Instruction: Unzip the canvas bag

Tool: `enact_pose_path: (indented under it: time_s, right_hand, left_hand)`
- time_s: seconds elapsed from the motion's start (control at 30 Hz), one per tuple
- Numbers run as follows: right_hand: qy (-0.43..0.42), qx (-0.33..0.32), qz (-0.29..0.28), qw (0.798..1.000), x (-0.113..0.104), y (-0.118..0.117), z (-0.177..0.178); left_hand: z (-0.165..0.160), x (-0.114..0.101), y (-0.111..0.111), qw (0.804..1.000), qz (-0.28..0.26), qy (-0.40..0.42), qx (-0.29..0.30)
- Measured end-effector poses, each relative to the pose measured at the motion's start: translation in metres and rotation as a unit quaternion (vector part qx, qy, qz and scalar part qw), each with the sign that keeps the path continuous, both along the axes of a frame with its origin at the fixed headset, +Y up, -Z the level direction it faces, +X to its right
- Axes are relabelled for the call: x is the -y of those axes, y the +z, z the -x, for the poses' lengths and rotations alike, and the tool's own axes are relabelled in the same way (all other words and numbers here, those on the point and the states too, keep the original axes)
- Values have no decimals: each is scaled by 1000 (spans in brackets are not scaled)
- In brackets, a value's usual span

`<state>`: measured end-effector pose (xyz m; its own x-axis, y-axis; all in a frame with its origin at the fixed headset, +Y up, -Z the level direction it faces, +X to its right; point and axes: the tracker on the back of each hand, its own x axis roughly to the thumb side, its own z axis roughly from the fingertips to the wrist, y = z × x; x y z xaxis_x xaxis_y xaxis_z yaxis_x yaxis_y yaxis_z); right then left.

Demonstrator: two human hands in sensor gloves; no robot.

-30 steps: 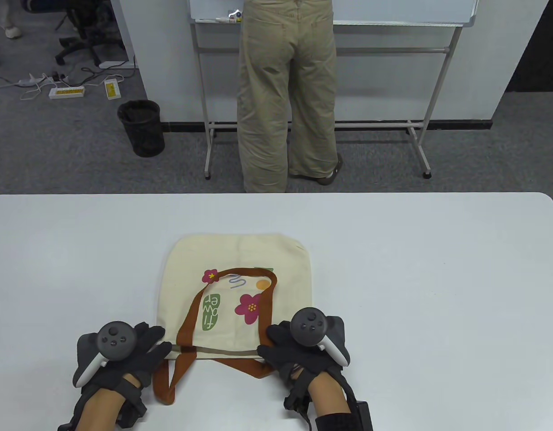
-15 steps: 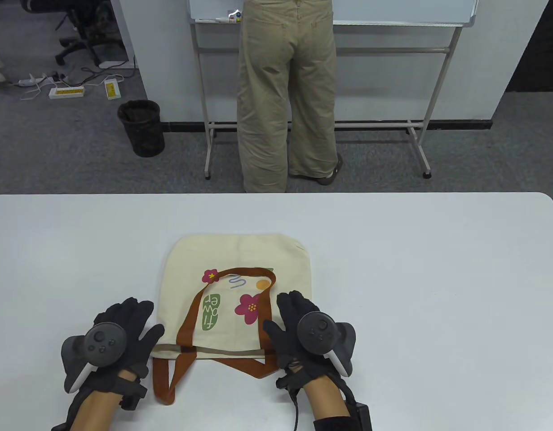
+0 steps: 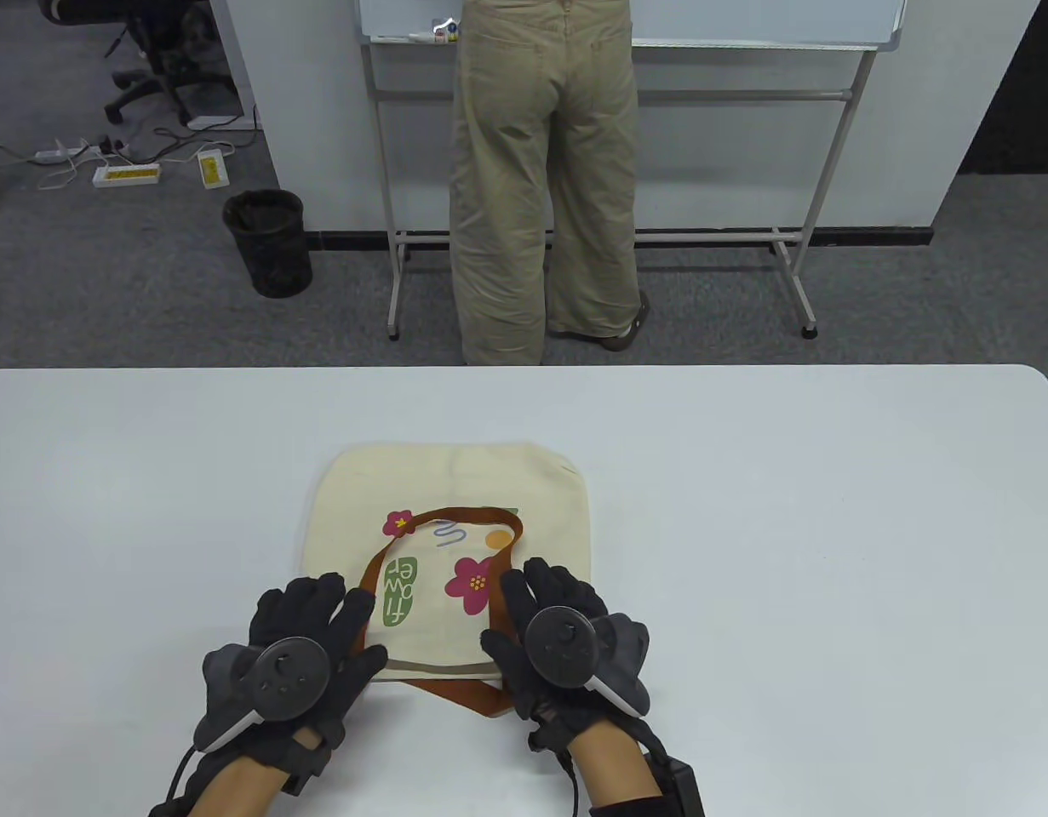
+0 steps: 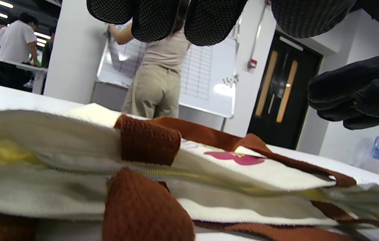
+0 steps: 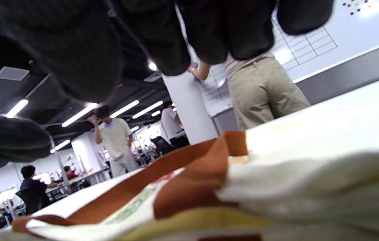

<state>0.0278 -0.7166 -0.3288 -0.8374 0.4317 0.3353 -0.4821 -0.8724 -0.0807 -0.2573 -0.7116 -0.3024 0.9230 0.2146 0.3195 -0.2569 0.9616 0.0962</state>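
Note:
The cream canvas bag (image 3: pixel 455 494) lies flat on the white table, with flower prints and brown straps (image 3: pixel 438 515); its mouth faces me. The left wrist view shows the zipper (image 4: pixel 162 170) running along that near edge, closed as far as I can see. My left hand (image 3: pixel 319 621) is over the bag's near-left corner with fingers spread. My right hand (image 3: pixel 549 604) is over the near-right corner, also with fingers extended. In both wrist views the fingertips (image 4: pixel 209 20) (image 5: pixel 243 33) hang above the cloth with a gap. Neither hand holds anything. The zipper pull is not visible.
The table (image 3: pixel 830 511) is bare to the right, left and far side of the bag. A person in khaki trousers (image 3: pixel 541 187) stands at a whiteboard beyond the far edge. A black bin (image 3: pixel 268 242) stands on the floor.
My left hand has moved right and forward, from beside the bag to over its near-left corner. My right hand has shifted slightly left. The bag has not moved.

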Motion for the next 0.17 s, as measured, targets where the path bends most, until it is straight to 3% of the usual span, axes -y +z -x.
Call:
enact_pose_path:
  time_s: [0.17]
  right_hand:
    - [-1, 4, 23, 1000, 6, -4, -5]
  left_hand:
    - [-3, 5, -2, 1000, 11, -5, 4]
